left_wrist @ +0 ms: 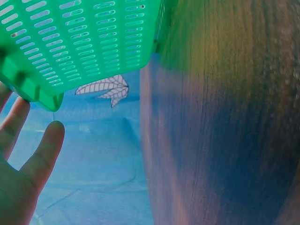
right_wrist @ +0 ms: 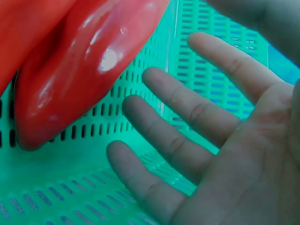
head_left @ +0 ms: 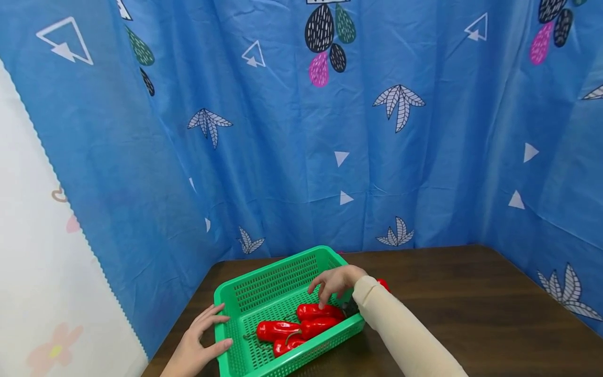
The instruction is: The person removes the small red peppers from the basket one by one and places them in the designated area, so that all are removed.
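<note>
A green perforated plastic basket (head_left: 226, 335) stands at an angle on the dark table. Several glossy red peppers (head_left: 278, 330) with thin stems lie in its near and right part. My left hand (head_left: 198, 335) rests at the basket's left rim, fingers reaching over it; in the left wrist view the thumb points up just below the rim. Inside the basket, my right hand (head_left: 336, 283) hangs over the red pepper nearest the right end. Its fingers (right_wrist: 168, 98) are spread and fairly straight in the right wrist view, apart from a large red pepper (right_wrist: 89, 70).
Something red (head_left: 383, 284) shows on the table just past the right forearm, mostly hidden. Wood-grain tabletop (head_left: 452, 293) extends to the right of the basket. A patterned blue curtain (head_left: 292, 157) hangs behind, and a pale cloth (head_left: 47, 235) hangs at the left.
</note>
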A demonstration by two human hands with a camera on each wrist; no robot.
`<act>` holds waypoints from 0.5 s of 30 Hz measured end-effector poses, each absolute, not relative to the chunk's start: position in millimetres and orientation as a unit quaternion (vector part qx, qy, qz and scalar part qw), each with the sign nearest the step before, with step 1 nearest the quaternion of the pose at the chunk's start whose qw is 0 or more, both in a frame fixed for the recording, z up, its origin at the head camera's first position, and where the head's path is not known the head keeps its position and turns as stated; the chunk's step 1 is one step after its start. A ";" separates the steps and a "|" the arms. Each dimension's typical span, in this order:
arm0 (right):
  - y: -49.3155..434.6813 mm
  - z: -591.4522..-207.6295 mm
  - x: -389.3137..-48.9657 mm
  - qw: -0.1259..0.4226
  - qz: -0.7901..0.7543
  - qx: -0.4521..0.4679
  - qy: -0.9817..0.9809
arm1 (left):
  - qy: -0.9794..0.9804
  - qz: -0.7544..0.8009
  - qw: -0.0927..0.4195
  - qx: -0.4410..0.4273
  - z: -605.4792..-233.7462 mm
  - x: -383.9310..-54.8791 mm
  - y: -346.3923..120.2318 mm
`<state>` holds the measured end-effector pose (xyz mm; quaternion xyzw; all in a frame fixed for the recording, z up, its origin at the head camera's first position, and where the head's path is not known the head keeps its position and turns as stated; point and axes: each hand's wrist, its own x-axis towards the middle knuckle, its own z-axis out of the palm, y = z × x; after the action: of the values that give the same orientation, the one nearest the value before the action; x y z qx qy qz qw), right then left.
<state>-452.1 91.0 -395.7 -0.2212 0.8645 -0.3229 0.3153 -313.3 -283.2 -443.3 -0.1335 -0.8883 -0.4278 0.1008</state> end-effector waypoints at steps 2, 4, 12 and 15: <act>91.3 -395.5 -452.1 0.323 -0.318 -0.221 0.863 | -0.889 -0.426 0.102 -0.134 -442.8 -313.3 -283.3; 91.3 -394.9 -452.2 0.330 -0.317 -0.220 0.862 | -0.890 -0.423 0.104 -0.134 -442.3 -313.2 -283.4; 90.7 -393.8 -449.7 0.339 -0.313 -0.213 0.861 | -0.895 -0.414 0.104 -0.128 -440.9 -313.9 -284.0; 91.1 -394.5 -449.2 0.350 -0.314 -0.210 0.857 | -0.897 -0.414 0.096 -0.124 -439.7 -314.1 -284.1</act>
<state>-449.2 91.1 -394.5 -0.2098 0.8571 -0.3145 0.3500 -314.1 -284.1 -439.7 -0.1242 -0.8967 -0.4139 0.0956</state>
